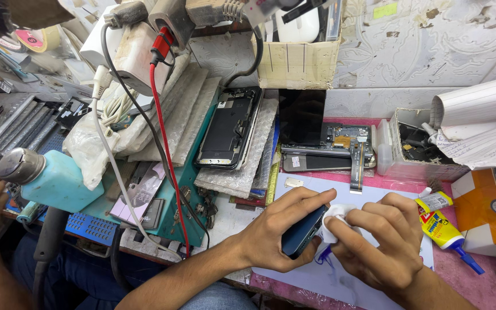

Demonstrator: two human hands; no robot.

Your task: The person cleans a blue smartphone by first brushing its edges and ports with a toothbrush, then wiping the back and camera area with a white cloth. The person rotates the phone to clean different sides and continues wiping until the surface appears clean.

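While the left hand [282,229] grips the dark phone [302,232] edgewise, right hand [383,241] fingers pinch a white wipe [335,221].
Slim, rigid, probably slick and fragile glass: best held by its side edges.

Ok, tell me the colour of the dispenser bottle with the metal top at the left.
Pale turquoise plastic dispenser bottle; head view shows it best.

Glossy dark-blue phone [302,232]; soft white cloth wad [335,221]; matt white paper sheet [294,192]; bubble-wrap pads [242,172].

An opened phone [229,127] lies behind the hands, a glue tube [442,225] to their right.
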